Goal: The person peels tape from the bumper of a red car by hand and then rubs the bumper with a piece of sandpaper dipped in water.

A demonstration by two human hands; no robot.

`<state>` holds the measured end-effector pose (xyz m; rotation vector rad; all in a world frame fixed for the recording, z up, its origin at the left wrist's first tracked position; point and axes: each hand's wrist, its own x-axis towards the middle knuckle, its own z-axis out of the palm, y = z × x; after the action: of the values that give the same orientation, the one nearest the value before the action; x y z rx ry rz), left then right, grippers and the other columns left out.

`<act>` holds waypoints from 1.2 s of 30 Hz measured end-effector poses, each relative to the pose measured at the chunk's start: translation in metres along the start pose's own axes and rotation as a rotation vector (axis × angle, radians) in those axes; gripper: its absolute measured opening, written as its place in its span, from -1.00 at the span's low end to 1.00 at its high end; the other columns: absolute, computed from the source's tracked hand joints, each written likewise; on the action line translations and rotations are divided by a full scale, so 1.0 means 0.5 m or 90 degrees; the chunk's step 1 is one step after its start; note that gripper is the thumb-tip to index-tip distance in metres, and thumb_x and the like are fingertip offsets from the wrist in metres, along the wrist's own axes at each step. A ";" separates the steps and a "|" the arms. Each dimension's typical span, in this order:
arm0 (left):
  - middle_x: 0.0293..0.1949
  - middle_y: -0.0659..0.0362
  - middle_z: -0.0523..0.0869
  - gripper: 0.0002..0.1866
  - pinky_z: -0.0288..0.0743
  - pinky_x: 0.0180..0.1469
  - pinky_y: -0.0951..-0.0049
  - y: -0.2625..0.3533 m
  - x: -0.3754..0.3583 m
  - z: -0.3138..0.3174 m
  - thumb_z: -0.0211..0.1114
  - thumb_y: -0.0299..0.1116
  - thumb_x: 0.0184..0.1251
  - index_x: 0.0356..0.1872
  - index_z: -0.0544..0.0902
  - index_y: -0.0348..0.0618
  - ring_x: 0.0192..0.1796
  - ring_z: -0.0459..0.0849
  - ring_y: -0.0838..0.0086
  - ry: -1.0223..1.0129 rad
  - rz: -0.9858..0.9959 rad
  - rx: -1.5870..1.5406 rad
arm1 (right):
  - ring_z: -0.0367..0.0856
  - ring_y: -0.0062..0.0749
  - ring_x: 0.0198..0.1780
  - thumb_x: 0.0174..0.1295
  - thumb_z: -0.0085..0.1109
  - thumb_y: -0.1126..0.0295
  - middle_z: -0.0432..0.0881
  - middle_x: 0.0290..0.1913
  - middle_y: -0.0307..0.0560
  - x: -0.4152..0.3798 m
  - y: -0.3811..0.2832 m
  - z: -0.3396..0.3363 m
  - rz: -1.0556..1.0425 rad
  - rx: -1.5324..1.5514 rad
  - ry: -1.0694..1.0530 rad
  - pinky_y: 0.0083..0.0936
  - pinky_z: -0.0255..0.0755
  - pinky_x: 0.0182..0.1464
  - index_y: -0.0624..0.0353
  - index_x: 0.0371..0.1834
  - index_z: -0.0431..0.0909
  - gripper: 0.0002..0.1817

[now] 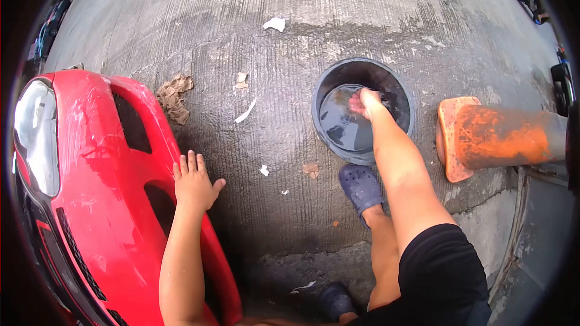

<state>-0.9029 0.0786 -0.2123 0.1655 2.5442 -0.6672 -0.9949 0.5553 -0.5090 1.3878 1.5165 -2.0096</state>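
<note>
My left hand (pixel 193 182) is open, fingers stretched and thumb apart, at the edge of a glossy red car bumper (pixel 115 163). It looks to rest on the bumper near a dark opening, with nothing held. My right hand (pixel 366 104) reaches down into a round black bucket (pixel 320 118) with water (pixel 341 121) in it. The fingers of that hand look loosely spread at the water and are partly blurred; I see nothing in them. A clear headlight (pixel 37 136) is set in the bumper's left end.
A worn orange traffic cone (pixel 501 136) lies on its side right of the bucket. Crumpled brown paper (pixel 175 98) and white scraps (pixel 275 24) lie on the wet ridged concrete (pixel 241 54). A blue clog (pixel 360 187) on my foot is just below the bucket. Vehicles stand at the far edges.
</note>
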 end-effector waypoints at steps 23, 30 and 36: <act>0.67 -0.47 0.28 0.18 -0.21 0.83 -0.07 -0.144 0.130 0.153 0.03 0.45 0.60 0.68 0.14 -0.65 0.78 0.16 -0.19 0.166 -0.192 0.184 | 0.80 -0.48 -0.01 0.69 0.13 0.29 0.86 -0.01 -0.06 -0.697 -0.176 0.395 -0.540 -0.020 -0.611 -0.45 0.67 0.16 0.39 0.14 0.74 -0.66; 0.78 -0.40 -0.06 0.06 0.00 0.80 -0.18 0.042 -0.064 0.221 0.40 -0.12 0.50 0.76 0.00 -0.49 0.82 -0.01 -0.27 0.223 -0.192 -0.032 | 0.83 -0.29 -0.09 0.60 0.14 0.33 0.83 -0.05 0.05 -0.228 -0.087 0.103 -0.158 0.244 -0.117 -0.31 0.76 0.03 0.35 0.07 0.71 -0.71; 0.78 -0.41 -0.07 0.01 0.00 0.79 -0.23 0.036 -0.260 0.352 0.37 -0.32 0.51 0.76 -0.05 -0.52 0.80 -0.02 -0.34 0.217 -0.152 -0.148 | 0.84 -0.07 0.02 0.63 -0.01 0.16 0.80 0.07 0.10 0.094 0.031 -0.042 0.095 0.091 0.047 -0.16 0.75 0.02 0.30 0.16 0.66 -0.58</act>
<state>-0.7088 0.0093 -0.2880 -0.1167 2.9769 -0.4535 -0.9973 0.5816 -0.5558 1.5958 1.2760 -2.0284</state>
